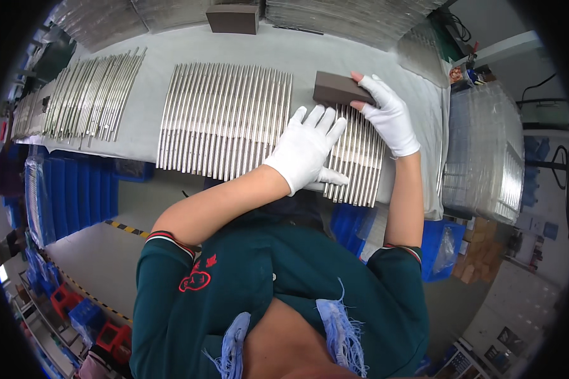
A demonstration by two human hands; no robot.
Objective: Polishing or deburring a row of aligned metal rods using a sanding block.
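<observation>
Two side-by-side rows of shiny metal rods lie on the white-covered table: a wide middle row [218, 120] and a narrower right row [363, 155]. My left hand [306, 148], in a white glove, lies flat with spread fingers across the rods where the two rows meet. My right hand [391, 117], gloved with bare thumb and fingertip showing, grips the right end of a brown rectangular block [338, 87]. That block sits at the far ends of the right row. Whether it touches the rods, I cannot tell.
Further left lies another group of thinner-looking rods [95, 95], less evenly laid. A second brown block [232, 20] stands at the back edge, before plastic-wrapped stacks [335, 19]. Another wrapped stack [483, 151] is at the right. Blue bins [73, 196] stand below the table.
</observation>
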